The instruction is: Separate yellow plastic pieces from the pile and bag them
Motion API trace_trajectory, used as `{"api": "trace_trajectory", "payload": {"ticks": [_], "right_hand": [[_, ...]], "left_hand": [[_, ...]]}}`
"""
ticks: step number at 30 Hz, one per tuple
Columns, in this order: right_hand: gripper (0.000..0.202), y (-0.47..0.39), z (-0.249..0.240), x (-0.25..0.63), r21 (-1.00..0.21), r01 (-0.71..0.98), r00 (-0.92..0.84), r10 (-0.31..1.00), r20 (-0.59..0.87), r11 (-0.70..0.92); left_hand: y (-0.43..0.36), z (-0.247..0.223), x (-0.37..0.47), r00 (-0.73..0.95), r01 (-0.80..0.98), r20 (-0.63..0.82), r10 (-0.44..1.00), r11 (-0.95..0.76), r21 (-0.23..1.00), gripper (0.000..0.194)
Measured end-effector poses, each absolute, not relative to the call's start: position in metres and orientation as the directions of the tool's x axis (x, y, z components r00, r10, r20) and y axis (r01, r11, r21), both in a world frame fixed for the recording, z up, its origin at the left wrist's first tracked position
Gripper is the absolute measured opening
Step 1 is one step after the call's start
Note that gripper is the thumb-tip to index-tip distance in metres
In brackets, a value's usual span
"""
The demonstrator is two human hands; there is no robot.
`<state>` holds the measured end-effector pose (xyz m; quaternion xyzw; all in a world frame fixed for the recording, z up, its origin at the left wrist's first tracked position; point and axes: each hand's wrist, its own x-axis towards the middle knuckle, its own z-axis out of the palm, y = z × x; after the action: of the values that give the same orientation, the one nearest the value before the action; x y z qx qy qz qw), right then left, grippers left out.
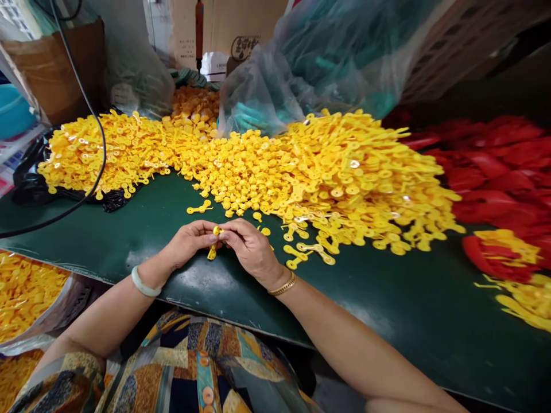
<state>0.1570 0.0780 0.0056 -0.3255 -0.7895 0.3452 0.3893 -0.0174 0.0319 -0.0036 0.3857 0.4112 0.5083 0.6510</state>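
Note:
Close together above the green table (pixel 172 206), both my hands are closed on one small yellow plastic part (pixel 212 251). The fingertips of my left hand (pixel 191 241) pinch it from the left. From the other side, the thumb and fingers of my right hand (pixel 253 249) press against it. A round knob shows at its top and a narrow end hangs below; the fingers cover the middle. Just beyond my hands lies a loose yellow link-shaped piece (pixel 199 207). More flat yellow pieces (pixel 316 251) with round ends are scattered to the right of my right hand.
A long heap of small yellow parts (pixel 241 166) runs across the back, with flat link pieces (pixel 357 178) at right. Red plastic parts (pixel 495 160) pile up far right. A black cable (pixel 103 143) curves over the left side. Clear plastic bags (pixel 327 57) stand behind.

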Motion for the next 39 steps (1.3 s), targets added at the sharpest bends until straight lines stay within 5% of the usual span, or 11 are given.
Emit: {"api": "trace_trajectory", "payload": {"ticks": [12,25,32,39], "right_hand": [[0.024,0.077,-0.009,0.154,-0.825,0.279,-0.436,0.83,0.348,0.492],[0.023,0.075,-0.019,0.151,-0.69,0.286,-0.432,0.732,0.527,0.665],[0.024,0.07,-0.019,0.147,-0.819,0.269,-0.334,0.847,0.414,0.506],[0.024,0.072,-0.013,0.148,-0.832,0.21,-0.381,0.827,0.414,0.513]], "left_hand": [[0.029,-0.011,-0.009,0.036,-0.206,-0.119,0.992,0.124,0.971,0.034],[0.022,-0.012,0.002,0.023,-0.172,-0.111,0.994,0.113,0.979,0.032],[0.019,-0.013,0.004,0.016,-0.213,-0.121,0.992,0.122,0.969,0.036],[0.023,-0.009,0.0,-0.046,-0.128,-0.037,0.998,0.031,0.991,0.028]]}}
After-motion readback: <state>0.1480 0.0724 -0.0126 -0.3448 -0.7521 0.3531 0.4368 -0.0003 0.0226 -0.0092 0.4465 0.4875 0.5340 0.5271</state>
